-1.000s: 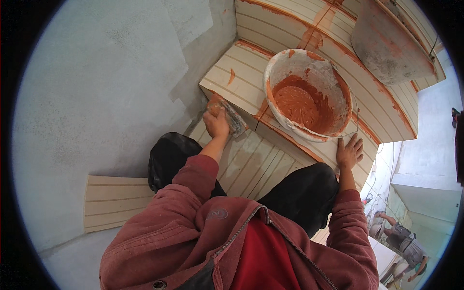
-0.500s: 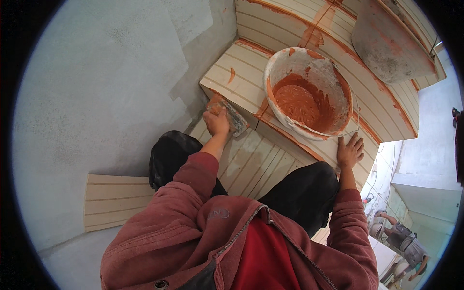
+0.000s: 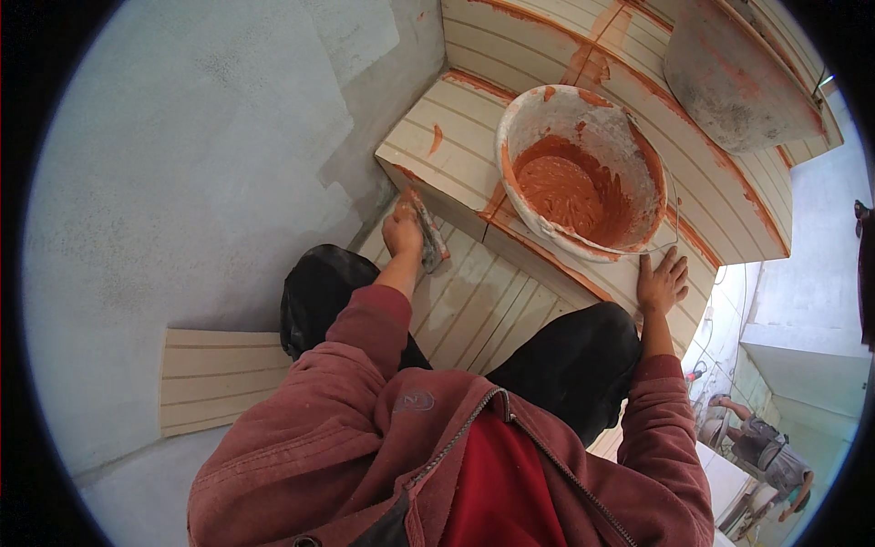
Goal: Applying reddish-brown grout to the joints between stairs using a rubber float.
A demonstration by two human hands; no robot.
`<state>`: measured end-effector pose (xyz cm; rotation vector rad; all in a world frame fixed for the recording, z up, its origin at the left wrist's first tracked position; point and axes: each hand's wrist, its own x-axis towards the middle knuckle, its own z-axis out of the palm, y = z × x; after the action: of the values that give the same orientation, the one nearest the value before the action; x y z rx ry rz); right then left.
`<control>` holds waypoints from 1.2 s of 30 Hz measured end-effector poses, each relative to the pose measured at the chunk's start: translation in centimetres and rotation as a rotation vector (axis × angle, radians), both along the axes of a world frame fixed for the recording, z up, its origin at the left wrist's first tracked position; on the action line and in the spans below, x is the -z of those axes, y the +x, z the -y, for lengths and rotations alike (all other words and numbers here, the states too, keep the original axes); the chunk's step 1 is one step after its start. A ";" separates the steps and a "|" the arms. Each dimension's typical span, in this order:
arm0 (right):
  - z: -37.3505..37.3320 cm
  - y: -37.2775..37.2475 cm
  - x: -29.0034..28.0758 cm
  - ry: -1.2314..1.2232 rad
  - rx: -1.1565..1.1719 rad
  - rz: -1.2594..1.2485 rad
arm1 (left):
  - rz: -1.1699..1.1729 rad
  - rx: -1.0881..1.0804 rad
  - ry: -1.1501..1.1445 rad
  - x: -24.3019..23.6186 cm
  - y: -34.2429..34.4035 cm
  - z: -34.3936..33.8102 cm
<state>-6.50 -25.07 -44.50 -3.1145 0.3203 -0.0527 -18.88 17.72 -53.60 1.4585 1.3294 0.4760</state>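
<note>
Head view: the left hand (image 3: 402,233) is clenched around a small grout float (image 3: 428,232), which is pressed against the joint where the cream ribbed tile step (image 3: 456,146) meets the tiled tread (image 3: 474,305) below. The float lies just right of that grip, its pad smeared with orange paste. The right hand (image 3: 661,283) is released, fingers spread flat on the tile edge, nothing grasped. Between the 2 hands and just beyond them, a white bucket (image 3: 583,128) of orange grout (image 3: 570,191) is seen standing on the step, touching neither hand. A loose ribbed tile (image 3: 214,378) lies on the grey floor well left of the left grip.
</note>
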 end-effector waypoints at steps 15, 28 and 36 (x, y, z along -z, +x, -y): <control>2.4 -0.1 0.1 -0.037 0.031 0.003 | 0.296 0.223 -0.075 -4.4 0.7 2.7; 1.0 -0.1 -0.2 -0.044 0.038 -0.017 | 0.268 0.240 0.113 -7.7 1.9 -4.6; 2.0 -0.1 0.2 -0.045 0.034 0.022 | 0.094 0.673 -0.049 -9.9 -0.5 1.7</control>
<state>-6.57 -27.10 -44.68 -3.1511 0.3762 -0.0951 -19.42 16.04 -43.70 1.7063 0.7021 0.0662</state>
